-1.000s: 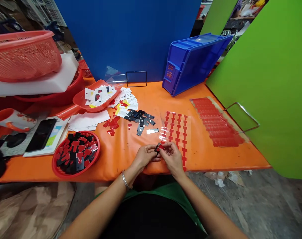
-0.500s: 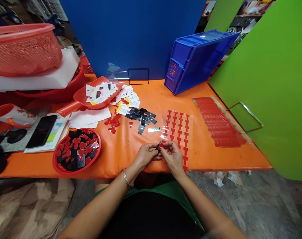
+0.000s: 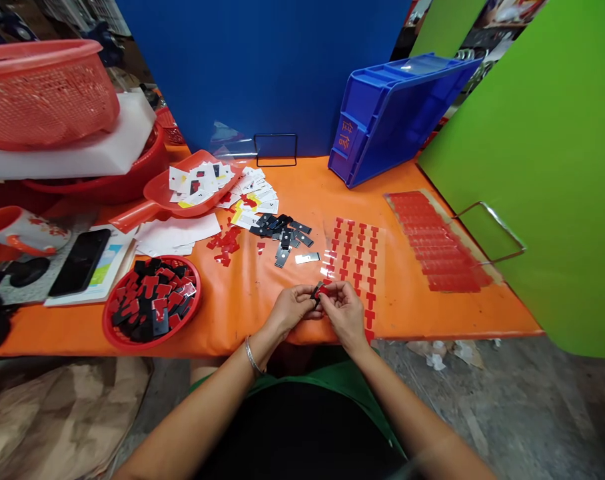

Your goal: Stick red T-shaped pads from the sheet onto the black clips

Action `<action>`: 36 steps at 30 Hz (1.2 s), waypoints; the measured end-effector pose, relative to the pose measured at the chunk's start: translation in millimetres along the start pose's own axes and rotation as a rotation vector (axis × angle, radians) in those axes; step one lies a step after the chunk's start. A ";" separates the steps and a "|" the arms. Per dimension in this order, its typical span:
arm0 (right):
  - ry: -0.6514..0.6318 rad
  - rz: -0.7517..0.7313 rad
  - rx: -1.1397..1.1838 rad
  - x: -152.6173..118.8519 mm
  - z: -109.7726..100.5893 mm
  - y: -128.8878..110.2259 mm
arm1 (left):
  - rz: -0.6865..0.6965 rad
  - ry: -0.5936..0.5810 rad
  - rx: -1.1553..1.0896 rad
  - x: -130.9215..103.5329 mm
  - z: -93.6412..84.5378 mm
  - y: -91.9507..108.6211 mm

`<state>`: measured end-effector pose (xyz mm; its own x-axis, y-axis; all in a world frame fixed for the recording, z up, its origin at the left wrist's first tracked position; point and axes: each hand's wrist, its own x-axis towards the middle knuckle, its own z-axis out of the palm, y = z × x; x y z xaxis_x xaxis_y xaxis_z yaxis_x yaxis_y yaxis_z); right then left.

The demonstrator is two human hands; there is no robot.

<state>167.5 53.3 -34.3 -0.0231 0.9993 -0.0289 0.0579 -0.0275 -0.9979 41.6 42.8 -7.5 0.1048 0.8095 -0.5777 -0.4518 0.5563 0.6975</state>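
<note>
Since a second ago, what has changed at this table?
Nothing has visibly changed beyond a slight shift of the view. The left hand and right hand still hold the small black piece together; the red basket, black strips and red tabs stay where they were.

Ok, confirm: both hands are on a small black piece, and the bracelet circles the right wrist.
Wrong side: the head view shows the bracelet circling the left wrist. The left hand and right hand are on the small black piece.
</note>
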 end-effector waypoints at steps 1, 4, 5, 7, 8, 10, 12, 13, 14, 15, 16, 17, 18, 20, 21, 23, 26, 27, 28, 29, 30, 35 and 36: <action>0.000 -0.005 -0.003 0.0 0.1 0.4 | 0.002 -0.004 0.001 0.1 -0.5 -0.2; 0.003 -0.021 -0.021 -0.1 0.7 2.1 | 0.003 -0.022 -0.001 0.1 -2.3 -0.3; 0.005 -0.026 -0.028 -0.2 0.8 2.7 | 0.001 -0.028 -0.002 -0.2 -2.7 0.0; 0.004 -0.036 -0.040 -0.5 1.0 3.6 | 0.003 -0.034 -0.004 -0.9 -3.1 0.5; 0.002 -0.040 -0.048 -0.8 1.0 3.8 | 0.006 -0.035 -0.004 -1.2 -2.8 0.7; -0.003 -0.048 -0.072 -1.8 0.6 3.4 | 0.018 -0.026 -0.002 -1.4 -1.1 0.6; -0.009 -0.054 -0.102 -3.2 0.1 2.4 | 0.029 0.019 0.000 -0.7 1.9 -0.4; -0.012 -0.056 -0.115 -4.0 -0.2 1.8 | 0.033 0.052 0.004 -0.1 3.6 -1.1; -0.015 -0.060 -0.126 -4.8 -0.4 1.1 | 0.037 0.085 0.009 0.6 5.3 -2.0; -0.018 -0.070 -0.137 -5.5 -0.6 0.4 | 0.041 0.113 0.017 1.3 6.8 -2.9; -0.019 -0.088 -0.151 -6.0 -0.7 -0.4 | 0.047 0.130 0.024 2.0 8.0 -3.8; -0.015 -0.115 -0.174 -6.1 -0.8 -1.4 | 0.053 0.136 0.029 2.5 8.8 -4.7; -0.003 -0.151 -0.204 -5.9 -0.9 -2.5 | 0.060 0.133 0.032 2.8 9.3 -5.4; 0.047 -0.228 -0.280 -4.2 -1.5 -5.4 | 0.072 0.115 0.031 2.9 9.3 -6.6; 0.075 -0.253 -0.312 -2.7 -1.9 -7.0 | 0.077 0.106 0.030 2.8 9.1 -6.9; 0.104 -0.259 -0.340 0.9 -3.0 -10.3 | 0.083 0.098 0.030 2.4 8.8 -7.2; 0.076 -0.216 -0.316 6.0 -4.6 -13.1 | 0.086 0.103 0.032 1.8 9.0 -6.9; 0.066 -0.208 -0.308 7.3 -4.9 -13.3 | 0.087 0.103 0.032 1.6 9.2 -6.7; 0.062 -0.203 -0.305 8.3 -5.2 -13.1 | 0.088 0.102 0.031 1.4 9.3 -6.5; 0.062 -0.200 -0.305 9.2 -5.3 -12.8 | 0.088 0.101 0.030 1.3 9.4 -6.2; 0.064 -0.198 -0.306 9.9 -5.4 -12.3 | 0.088 0.100 0.028 1.2 9.5 -6.0; 0.054 -0.176 -0.306 10.7 -4.8 -10.7 | 0.081 0.099 0.024 0.8 9.4 -5.8; 0.050 -0.159 -0.295 10.4 -4.4 -10.5 | 0.081 0.098 0.023 0.7 9.3 -5.8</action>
<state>171.0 64.1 -23.8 -0.0061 0.9907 0.1360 0.3442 0.1298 -0.9299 52.5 41.9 -8.0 -0.0192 0.8303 -0.5569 -0.4347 0.4947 0.7525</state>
